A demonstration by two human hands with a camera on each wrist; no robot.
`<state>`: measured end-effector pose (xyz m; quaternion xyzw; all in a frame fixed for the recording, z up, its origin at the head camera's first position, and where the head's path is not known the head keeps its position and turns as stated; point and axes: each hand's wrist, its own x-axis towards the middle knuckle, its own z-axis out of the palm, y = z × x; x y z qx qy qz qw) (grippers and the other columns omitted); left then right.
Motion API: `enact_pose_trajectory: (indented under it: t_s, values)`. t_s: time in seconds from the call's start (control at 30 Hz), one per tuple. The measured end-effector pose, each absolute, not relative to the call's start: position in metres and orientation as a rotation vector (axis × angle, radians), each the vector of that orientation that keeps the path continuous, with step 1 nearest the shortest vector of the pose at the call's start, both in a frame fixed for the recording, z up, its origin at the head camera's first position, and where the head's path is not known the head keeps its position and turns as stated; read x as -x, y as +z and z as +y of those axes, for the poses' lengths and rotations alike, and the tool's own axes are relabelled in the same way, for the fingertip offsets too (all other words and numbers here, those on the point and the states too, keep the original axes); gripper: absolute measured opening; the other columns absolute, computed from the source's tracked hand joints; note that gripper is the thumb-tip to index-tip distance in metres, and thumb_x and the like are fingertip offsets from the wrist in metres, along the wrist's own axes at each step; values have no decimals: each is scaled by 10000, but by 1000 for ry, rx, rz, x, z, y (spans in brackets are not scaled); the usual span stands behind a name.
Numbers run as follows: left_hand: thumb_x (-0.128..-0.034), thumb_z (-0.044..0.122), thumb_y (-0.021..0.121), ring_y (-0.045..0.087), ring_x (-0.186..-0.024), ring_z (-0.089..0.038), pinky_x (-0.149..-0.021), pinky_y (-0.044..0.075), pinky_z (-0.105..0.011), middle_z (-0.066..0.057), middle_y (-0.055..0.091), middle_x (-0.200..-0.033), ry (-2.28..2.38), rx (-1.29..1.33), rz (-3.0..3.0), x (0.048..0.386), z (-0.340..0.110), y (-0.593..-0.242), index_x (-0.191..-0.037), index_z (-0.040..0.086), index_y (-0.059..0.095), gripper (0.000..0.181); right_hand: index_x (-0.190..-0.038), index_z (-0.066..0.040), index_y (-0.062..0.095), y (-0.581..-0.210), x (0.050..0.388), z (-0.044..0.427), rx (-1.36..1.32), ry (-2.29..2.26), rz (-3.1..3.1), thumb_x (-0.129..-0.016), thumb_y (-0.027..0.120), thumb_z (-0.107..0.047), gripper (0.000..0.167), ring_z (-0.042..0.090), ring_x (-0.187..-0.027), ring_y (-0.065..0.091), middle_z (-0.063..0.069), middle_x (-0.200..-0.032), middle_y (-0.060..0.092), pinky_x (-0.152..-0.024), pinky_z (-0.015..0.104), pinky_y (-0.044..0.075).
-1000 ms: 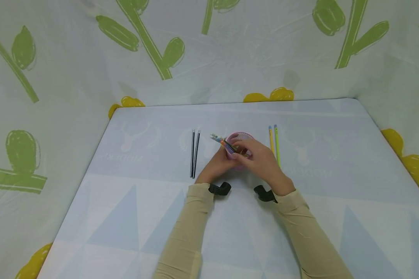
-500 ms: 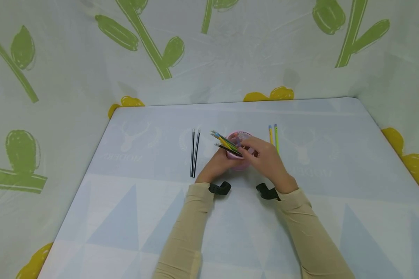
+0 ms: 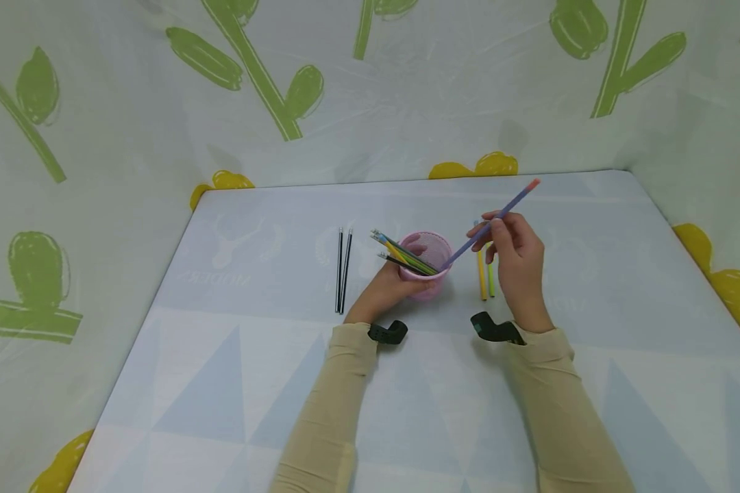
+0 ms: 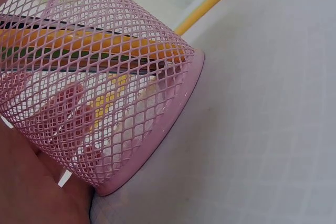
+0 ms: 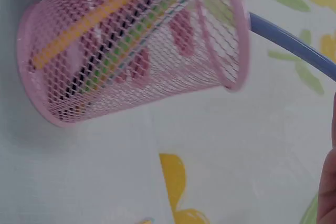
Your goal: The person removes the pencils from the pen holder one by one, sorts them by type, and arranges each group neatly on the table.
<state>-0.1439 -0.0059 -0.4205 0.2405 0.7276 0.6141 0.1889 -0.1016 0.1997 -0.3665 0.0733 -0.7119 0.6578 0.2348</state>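
On the desk (image 3: 407,424), two black pencils (image 3: 339,274) lie left of the cup (image 3: 434,250), a yellow pencil (image 3: 482,277) and green pencil (image 3: 491,282) to its right, partly behind the right hand (image 3: 518,260), and several pencils (image 3: 401,256) lean leftward inside it. The left hand (image 3: 382,291) is wrapped round the cup; the right, raised beside it, pinches a purple pencil (image 3: 516,200) slanting up from the cup's rim.

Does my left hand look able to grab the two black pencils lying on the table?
Probably not without letting go: the left hand has its grip on the pink cup, though the black pencils lie close by, uncovered.
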Motion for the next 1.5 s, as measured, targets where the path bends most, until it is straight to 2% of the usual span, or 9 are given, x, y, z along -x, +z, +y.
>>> enact_pose_trajectory:
  t_s: [0.23, 0.5, 0.63, 0.77, 0.87, 1.03, 1.3, 1.5]
  values:
    - [-733, 174, 737, 362, -1229, -155, -1000, 288, -344, -47, 372, -1371, 1711, -653, 2046, 146, -7, -423, -1386, 267, 234, 829, -1062, 2, 563, -369, 105, 222, -97, 1946, -1816, -929, 472, -212, 268, 211, -597, 532, 155, -803, 608, -476, 204, 442]
    - [-743, 150, 726, 350, -1243, -205, -1001, 289, -342, -62, 372, -1368, 1716, -684, 2049, 146, -7, -424, -1388, 246, 235, 816, -1210, -148, 531, -431, 127, 264, 181, 1749, -2246, -918, 455, -368, 374, 208, -623, 484, 113, -870, 585, -486, 213, 430]
    - [-749, 170, 723, 346, -1246, -208, -1005, 284, -356, -60, 373, -1369, 1700, -689, 2068, 145, -6, -423, -1392, 243, 227, 815, -1277, -186, 479, -443, 130, 272, 299, 1612, -2478, -921, 419, -345, 394, 184, -612, 470, 75, -877, 571, -440, 254, 395]
    - [-752, 185, 720, 352, -1241, -193, -1002, 289, -354, -53, 374, -1369, 1689, -688, 2075, 145, -6, -422, -1396, 240, 223, 815, -1346, -157, 401, -435, 124, 269, 351, 1511, -2660, -906, 431, -251, 451, 181, -672, 480, 102, -954, 535, -481, 241, 404]
    - [-754, 190, 719, 353, -1241, -194, -1000, 290, -354, -51, 373, -1371, 1686, -691, 2075, 144, -7, -422, -1397, 238, 218, 817, -1388, -119, 319, -431, 121, 268, 358, 1414, -2787, -900, 445, -223, 515, 205, -799, 501, 138, -1065, 510, -590, 244, 418]
    - [-754, 180, 719, 353, -1241, -199, -1003, 288, -353, -51, 377, -1367, 1695, -691, 2074, 144, -7, -421, -1397, 232, 220, 816, -1395, -83, 288, -436, 122, 269, 326, 1264, -2930, -886, 464, -225, 557, 279, -967, 512, 179, -1188, 496, -698, 323, 422]
    - [-744, 185, 728, 347, -1245, -199, -1000, 292, -330, -54, 385, -1360, 1713, -678, 2076, 144, -7, -422, -1394, 231, 234, 818, -1339, -50, 379, -437, 124, 266, 305, 1125, -2952, -854, 488, -165, 510, 259, -810, 470, 179, -1151, 480, -641, 326, 380]
    - [-736, 208, 737, 369, -1224, -156, -1002, 287, -333, -47, 382, -1362, 1704, -668, 2072, 147, -6, -428, -1391, 249, 242, 822, -1318, -81, 416, -436, 122, 265, 382, 1208, -2875, -901, 435, -264, 456, 240, -796, 519, 162, -1132, 460, -608, 299, 424]
